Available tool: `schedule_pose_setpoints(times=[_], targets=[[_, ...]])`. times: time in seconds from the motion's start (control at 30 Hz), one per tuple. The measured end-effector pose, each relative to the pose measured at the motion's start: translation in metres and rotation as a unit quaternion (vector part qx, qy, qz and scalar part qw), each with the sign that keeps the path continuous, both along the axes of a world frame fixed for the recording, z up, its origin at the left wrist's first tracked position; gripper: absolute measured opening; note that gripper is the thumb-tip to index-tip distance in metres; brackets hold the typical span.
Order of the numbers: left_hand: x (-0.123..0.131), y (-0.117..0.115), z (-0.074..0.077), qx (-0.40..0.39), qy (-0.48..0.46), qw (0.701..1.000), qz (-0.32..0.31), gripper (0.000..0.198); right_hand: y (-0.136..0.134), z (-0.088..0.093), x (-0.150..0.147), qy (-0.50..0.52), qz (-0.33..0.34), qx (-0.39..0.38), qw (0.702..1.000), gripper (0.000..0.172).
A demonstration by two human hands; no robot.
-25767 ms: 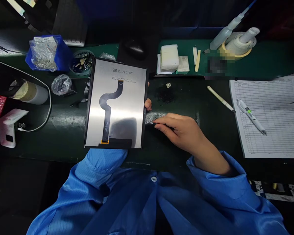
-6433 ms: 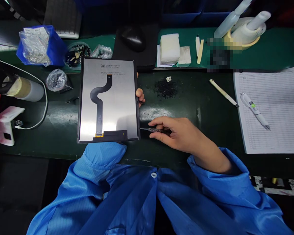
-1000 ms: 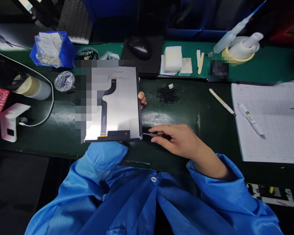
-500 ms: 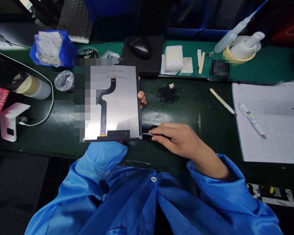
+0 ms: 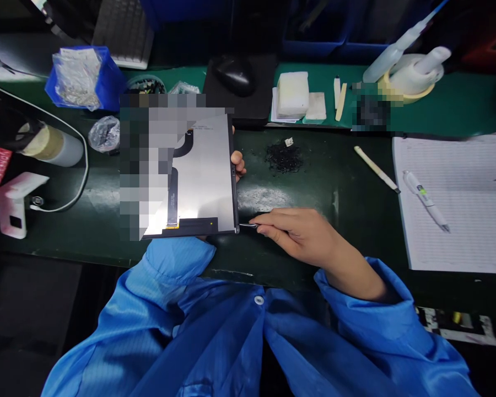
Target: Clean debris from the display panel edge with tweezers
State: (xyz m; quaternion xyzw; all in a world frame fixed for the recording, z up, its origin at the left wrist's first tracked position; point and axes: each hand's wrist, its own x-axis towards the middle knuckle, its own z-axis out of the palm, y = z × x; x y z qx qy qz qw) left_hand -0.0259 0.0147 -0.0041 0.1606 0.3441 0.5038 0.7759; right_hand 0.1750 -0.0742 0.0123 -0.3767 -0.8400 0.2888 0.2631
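Observation:
A tablet display panel (image 5: 206, 182), silver-backed with a dark flex cable (image 5: 172, 198), is held up over the bench, its left part blurred out by blocks. My left hand (image 5: 237, 162) grips it from beneath, with fingertips curled round the right edge and the rest hidden behind the panel. My right hand (image 5: 300, 234) pinches a thin metal tool (image 5: 250, 224), which looks like tweezers. The tool's tip meets the panel's lower right corner. Beyond my right hand lies a heap of black scraps (image 5: 284, 159) with a small white piece (image 5: 289, 141) at its top.
On the right are a lined paper sheet (image 5: 458, 220) with a pen (image 5: 425, 201) and a slim cream-handled tool (image 5: 376, 168). Along the back stand a mouse (image 5: 234, 76), a white block (image 5: 293, 95) and a tape roll (image 5: 427, 91). A blue bin (image 5: 109, 82) stands back left.
The whole view has shifted very slightly. The blurred blocks cover more of the panel. Both hands keep their holds, and the tool tip stays at the panel's corner.

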Motion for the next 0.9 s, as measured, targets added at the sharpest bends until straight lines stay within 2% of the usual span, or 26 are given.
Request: schedule_pose_setpoints(times=[0.1,0.17,0.27,0.37,0.43,0.53,0.63,0.8,0.9], targets=[[-0.001,-0.0009,-0.0056,0.115,-0.035,0.992,-0.035,0.048,-0.0005,-0.0005,0.0,-0.009,-0.02,-0.022,1.0,0.018],[-0.001,-0.001,-0.0078,0.137,-0.04,0.99,-0.019,0.051,0.0001,-0.0012,0.0003,-0.006,-0.007,-0.015,1.0,0.017],[-0.0009,-0.0005,-0.0087,0.136,-0.037,0.99,-0.022,0.052,0.0007,-0.0013,0.001,-0.001,0.016,0.003,1.0,0.021],[0.0001,-0.0005,-0.0084,0.135,-0.031,0.99,-0.026,0.05,-0.0003,-0.0004,0.0012,-0.012,-0.001,-0.014,1.0,0.021],[0.0023,-0.0016,-0.0086,0.145,-0.03,0.989,-0.016,0.05,-0.0008,-0.0002,0.001,-0.014,-0.019,-0.023,0.999,0.019],[0.0064,-0.0035,-0.0095,0.158,-0.027,0.987,0.012,0.05,-0.0002,-0.0006,0.0009,-0.005,-0.003,-0.004,1.0,0.018],[0.0077,-0.0036,-0.0106,0.151,-0.016,0.988,0.02,0.052,0.0002,-0.0006,0.0011,-0.002,0.018,0.01,1.0,0.023],[0.0043,-0.0008,-0.0102,0.139,-0.025,0.99,-0.003,0.058,-0.0011,0.0004,0.0012,-0.011,-0.019,-0.021,1.0,0.019],[0.0048,-0.0005,-0.007,0.11,-0.031,0.993,0.018,0.065,0.0001,0.0001,0.0015,-0.007,0.001,-0.011,1.0,0.019]])
